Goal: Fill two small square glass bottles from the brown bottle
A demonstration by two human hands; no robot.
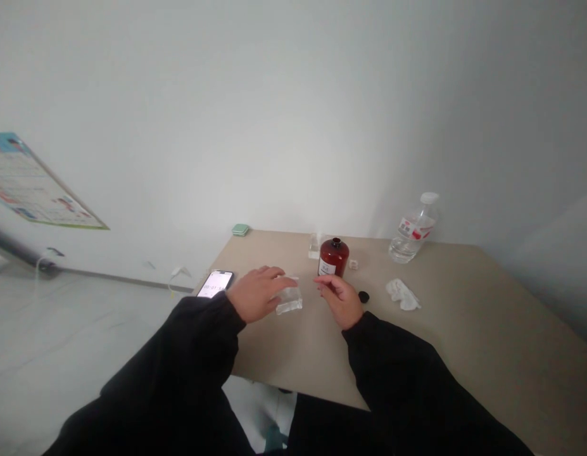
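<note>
My left hand (259, 293) reaches over a clear, glass-like block or box (289, 305) on the table. Its fingers are stretched out and apart, across the top and left side of the clear piece; whether they press on it is hard to tell. Just right of it, my right hand (341, 303) has its thumb and fingertips pinched together. Anything between them is too small to make out. Directly behind that hand stands a brown bottle (335, 253) with a white label and an uncapped neck. A black cap (364, 296) lies beside the right wrist.
Behind are another clear block (314, 247) and a small clear piece (353, 264). A crumpled tissue (403, 295) and a large water bottle (413, 231) stand to the right. A phone (216, 283) showing a timer lies left; a green box (240, 230) sits at the back corner.
</note>
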